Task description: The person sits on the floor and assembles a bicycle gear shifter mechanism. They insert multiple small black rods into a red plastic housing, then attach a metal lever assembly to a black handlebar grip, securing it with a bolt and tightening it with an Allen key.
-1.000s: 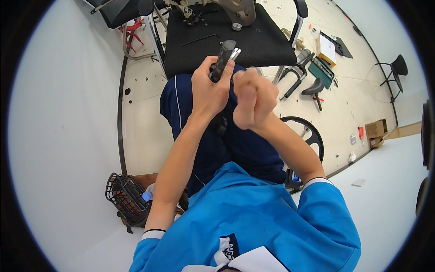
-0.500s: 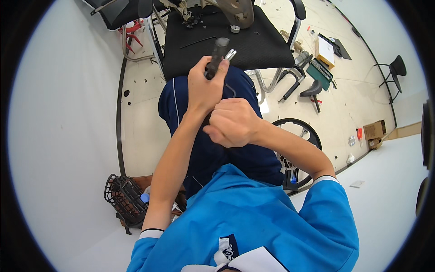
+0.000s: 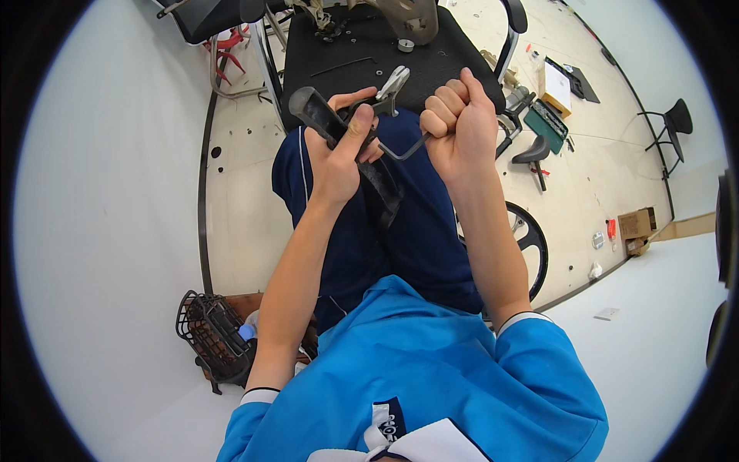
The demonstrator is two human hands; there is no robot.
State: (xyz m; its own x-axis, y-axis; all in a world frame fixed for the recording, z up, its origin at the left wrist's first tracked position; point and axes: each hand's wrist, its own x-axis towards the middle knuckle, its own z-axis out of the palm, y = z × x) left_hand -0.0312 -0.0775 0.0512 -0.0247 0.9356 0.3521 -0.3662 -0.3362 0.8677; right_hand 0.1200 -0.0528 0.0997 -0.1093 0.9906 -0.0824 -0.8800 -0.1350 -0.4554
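My left hand (image 3: 335,168) grips a short black bar (image 3: 382,191), which lies slanted above my lap. A silver brake lever (image 3: 395,83) is clamped to the bar and points away from me. In my closed right hand (image 3: 468,127) is a dark hex key (image 3: 406,155), its shaft coming out on the left side of the fist. The key's bent tip is close to the bar beside my left fingers; whether it sits in a bolt I cannot tell. My navy trousers (image 3: 423,223) are beneath both hands.
Ahead, a black chair seat (image 3: 462,73) carries a thin dark rod (image 3: 342,67), a small round metal part (image 3: 406,46) and a beige piece (image 3: 416,19). On the right floor lie a bicycle saddle (image 3: 531,150), a green case (image 3: 546,125) and a wheel (image 3: 541,246). A wire basket (image 3: 212,327) stands left.
My right hand has moved up and right, away from my left wrist, and turned with the hex key. My left hand has tilted the bar, bringing its length and the lever into view.
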